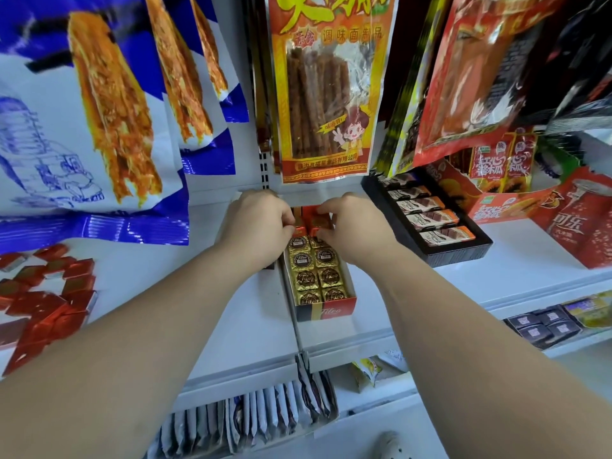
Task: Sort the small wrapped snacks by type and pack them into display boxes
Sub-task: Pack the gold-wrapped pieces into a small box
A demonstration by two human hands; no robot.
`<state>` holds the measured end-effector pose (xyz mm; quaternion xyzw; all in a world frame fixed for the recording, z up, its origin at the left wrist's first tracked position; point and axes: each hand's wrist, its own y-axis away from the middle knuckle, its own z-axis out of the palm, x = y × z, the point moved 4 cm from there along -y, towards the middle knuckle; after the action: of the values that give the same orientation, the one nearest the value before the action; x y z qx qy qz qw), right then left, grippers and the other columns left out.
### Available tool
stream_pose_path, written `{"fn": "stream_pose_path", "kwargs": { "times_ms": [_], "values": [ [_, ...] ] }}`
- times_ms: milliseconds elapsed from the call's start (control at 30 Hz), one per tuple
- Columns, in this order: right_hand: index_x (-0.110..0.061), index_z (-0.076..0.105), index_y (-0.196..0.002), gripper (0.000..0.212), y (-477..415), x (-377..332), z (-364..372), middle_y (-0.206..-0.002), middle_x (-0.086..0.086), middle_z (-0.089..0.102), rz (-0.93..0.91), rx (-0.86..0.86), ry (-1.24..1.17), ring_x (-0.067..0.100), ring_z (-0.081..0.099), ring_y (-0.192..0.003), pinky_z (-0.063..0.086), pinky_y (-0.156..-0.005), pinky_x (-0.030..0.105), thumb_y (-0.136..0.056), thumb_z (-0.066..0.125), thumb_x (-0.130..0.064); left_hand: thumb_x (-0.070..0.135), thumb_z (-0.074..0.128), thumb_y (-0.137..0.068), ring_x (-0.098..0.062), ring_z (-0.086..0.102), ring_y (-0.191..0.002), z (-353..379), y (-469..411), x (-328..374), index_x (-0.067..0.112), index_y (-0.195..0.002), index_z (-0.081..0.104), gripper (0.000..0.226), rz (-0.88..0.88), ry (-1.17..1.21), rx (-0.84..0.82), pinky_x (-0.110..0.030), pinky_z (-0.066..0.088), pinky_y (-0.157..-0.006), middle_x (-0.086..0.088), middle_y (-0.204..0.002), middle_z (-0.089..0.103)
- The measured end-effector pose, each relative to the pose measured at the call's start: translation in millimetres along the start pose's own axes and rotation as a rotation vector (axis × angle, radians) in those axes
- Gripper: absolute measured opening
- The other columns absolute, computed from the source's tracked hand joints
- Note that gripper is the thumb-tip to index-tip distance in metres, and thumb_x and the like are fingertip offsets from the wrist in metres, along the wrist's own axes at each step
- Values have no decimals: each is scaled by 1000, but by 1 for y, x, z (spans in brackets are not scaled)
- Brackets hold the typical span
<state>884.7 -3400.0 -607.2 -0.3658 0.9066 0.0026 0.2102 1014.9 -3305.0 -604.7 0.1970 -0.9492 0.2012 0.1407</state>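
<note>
Dozens of loose red-wrapped snacks [46,293] lie heaped at the left edge of the frame on a white shelf [265,326], below big blue-and-white bags [82,111] that hang in the upper left. Near the middle, the left hand [256,223] reaches to the far end of a narrow red display box [326,309], its fingers curled down and pinching the red pieces [313,220] that sit there. Nearer the camera, the box holds two rows of gold-wrapped snacks [314,270], packed side by side and filling it to its front wall. Just right of the box's far end, the right hand [351,226] mirrors the left, thumb and curled fingers nipping the same red pieces. Farther right stands a black tray [457,256] of orange-and-brown bars [430,220], and red cartons [579,226] fill the right edge.
</note>
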Motion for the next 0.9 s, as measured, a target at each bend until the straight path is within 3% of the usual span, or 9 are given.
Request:
{"fn": "stream_pose_path", "kwargs": {
  "times_ms": [100, 200, 433, 567, 700, 900],
  "values": [
    [-26, 70, -111, 29, -3, 5, 0, -104, 2, 62, 29, 67, 1, 23, 61, -92, 52, -73, 33, -83, 75, -29, 27, 76, -79, -16, 59, -78, 0, 0, 0, 27, -78, 77, 1, -22, 4, 11, -26, 42, -65, 5, -86, 65],
    [-24, 73, -101, 18, -3, 7, 1, -102, 3, 64, 39, 85, 8, 24, 63, -90, 55, -74, 37, -83, 75, -28, 29, 77, -78, -15, 61, -79, 2, -2, 2, 26, -82, 77, 4, -55, 33, 0, -30, 51, -69, 6, -86, 67],
    [-27, 76, -100, 19, -2, 7, 6, -104, -1, 66, 38, 93, -62, 20, 63, -89, 55, -73, 34, -84, 73, -37, 30, 76, -81, -16, 64, -85, 5, -5, 4, 25, -89, 78, 10, -87, 55, 3, -32, 53, -76, 5, -92, 72],
    [-28, 74, -110, 23, 6, 6, 2, -109, 2, 60, 29, 78, -80, 21, 62, -92, 48, -72, 28, -89, 68, -35, 32, 74, -84, -18, 61, -91, -4, 2, 1, 26, -100, 76, 17, -74, 56, 28, -30, 48, -74, 3, -102, 68],
    [-26, 69, -113, 23, 24, 2, -9, -107, 0, 56, 39, 130, -70, 21, 60, -89, 48, -70, 30, -93, 62, -34, 21, 64, -92, -18, 58, -101, -30, 29, -15, 23, -112, 70, 21, -96, 58, 8, -29, 46, -80, 2, -113, 63],
    [-23, 72, -105, 19, 55, -53, -12, -101, -1, 64, -178, 97, -50, 21, 59, -91, 48, -70, 32, -89, 65, -31, 16, 58, -93, -12, 53, -93, -78, 90, -71, 32, -114, 65, 27, -316, 79, -128, -26, 44, -76, 7, -116, 60]
  ]
}}
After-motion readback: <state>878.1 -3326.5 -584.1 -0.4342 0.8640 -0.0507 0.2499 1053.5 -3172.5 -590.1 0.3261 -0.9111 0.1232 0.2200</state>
